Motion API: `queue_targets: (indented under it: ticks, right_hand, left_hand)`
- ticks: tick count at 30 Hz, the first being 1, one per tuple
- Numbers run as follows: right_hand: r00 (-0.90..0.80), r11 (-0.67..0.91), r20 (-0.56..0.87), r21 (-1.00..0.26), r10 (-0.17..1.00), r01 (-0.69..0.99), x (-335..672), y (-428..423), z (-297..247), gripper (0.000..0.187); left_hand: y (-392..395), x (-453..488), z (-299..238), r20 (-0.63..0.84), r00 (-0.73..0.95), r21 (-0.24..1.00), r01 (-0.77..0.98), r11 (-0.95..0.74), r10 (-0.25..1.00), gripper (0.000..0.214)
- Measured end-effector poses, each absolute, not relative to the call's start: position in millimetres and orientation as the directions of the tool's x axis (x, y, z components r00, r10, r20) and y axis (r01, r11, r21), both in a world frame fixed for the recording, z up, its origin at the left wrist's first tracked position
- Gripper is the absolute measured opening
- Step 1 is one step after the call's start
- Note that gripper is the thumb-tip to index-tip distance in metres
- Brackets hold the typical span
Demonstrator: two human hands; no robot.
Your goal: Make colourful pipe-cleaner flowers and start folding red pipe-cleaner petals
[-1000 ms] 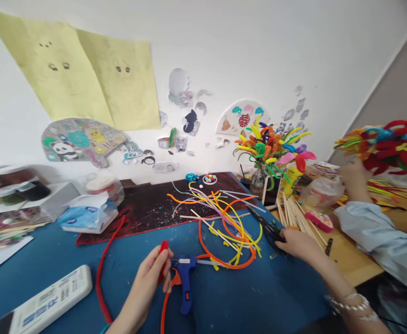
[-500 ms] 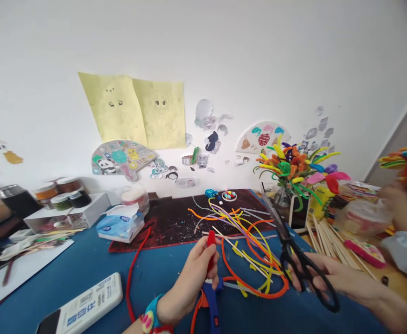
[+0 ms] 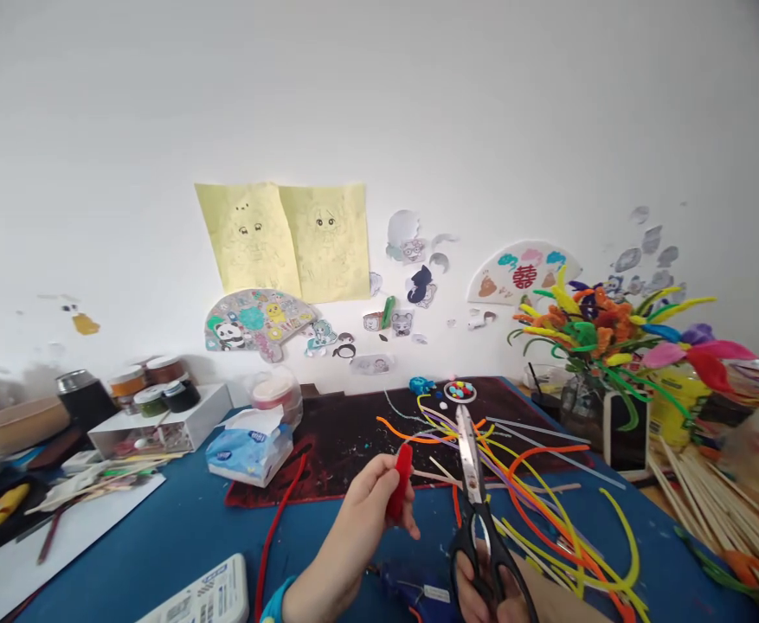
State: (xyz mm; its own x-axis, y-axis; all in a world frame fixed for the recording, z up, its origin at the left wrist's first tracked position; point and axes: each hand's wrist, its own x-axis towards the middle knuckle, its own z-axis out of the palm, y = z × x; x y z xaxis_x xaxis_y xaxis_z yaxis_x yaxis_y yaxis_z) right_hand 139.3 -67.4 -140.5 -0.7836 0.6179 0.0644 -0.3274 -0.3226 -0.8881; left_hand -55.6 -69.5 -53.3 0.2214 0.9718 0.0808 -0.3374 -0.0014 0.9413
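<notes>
My left hand (image 3: 374, 502) pinches a short piece of red pipe cleaner (image 3: 402, 480) between thumb and fingers, its tip standing up. In my right hand (image 3: 483, 588) is a pair of black-handled scissors (image 3: 472, 467), with fingers in the loops and the blades pointing up and away, seemingly closed. A gap separates the scissors from the red piece. Below and between the hands lies a blue glue gun (image 3: 418, 584), partly cut off by the frame's edge. Loose orange and yellow pipe cleaners (image 3: 548, 502) tangle to the right, and a long red pipe cleaner (image 3: 279, 515) lies on the left.
A dark mat (image 3: 346, 424) covers the back of the blue table (image 3: 177, 510). Around it stand a tissue pack (image 3: 249, 446), a dish of pompoms (image 3: 460, 392), a vase of pipe-cleaner flowers (image 3: 603, 337) and wooden sticks (image 3: 717, 497). A white box-shaped device (image 3: 207, 593) lies at front left.
My right hand has brought the scissors leftward, close to my left hand, and turned them upright. The view has shifted, and another person's hand with a colourful bundle on the right has left it.
</notes>
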Motion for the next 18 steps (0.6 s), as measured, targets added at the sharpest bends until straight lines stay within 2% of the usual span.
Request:
queue_targets:
  ticks: [4, 9, 13, 18]
  right_hand:
    - [-0.797, -0.315, 0.065, -0.897, 0.6, -0.31, 139, -72, -147, 0.062]
    - [-0.699, -0.203, 0.08, -0.928, 0.71, -0.313, 138, -74, -143, 0.061]
    - [-0.622, -0.139, 0.021, -0.968, 0.783, -0.209, 145, -70, -142, 0.059]
    - [-0.532, -0.161, -0.016, -0.961, 0.846, -0.227, 147, -70, -144, 0.046]
  left_hand:
    - [-72, -53, -51, -0.031, 0.214, 0.908, -0.403, 0.117, 0.976, 0.021]
    - [-78, -46, -58, -0.177, 0.223, 0.912, -0.33, 0.245, 0.959, 0.031]
    - [-79, -37, -68, -0.187, 0.285, 0.929, -0.259, 0.263, 0.94, 0.02]
    - [-79, -31, -76, -0.185, 0.302, 0.958, -0.156, 0.24, 0.935, 0.015]
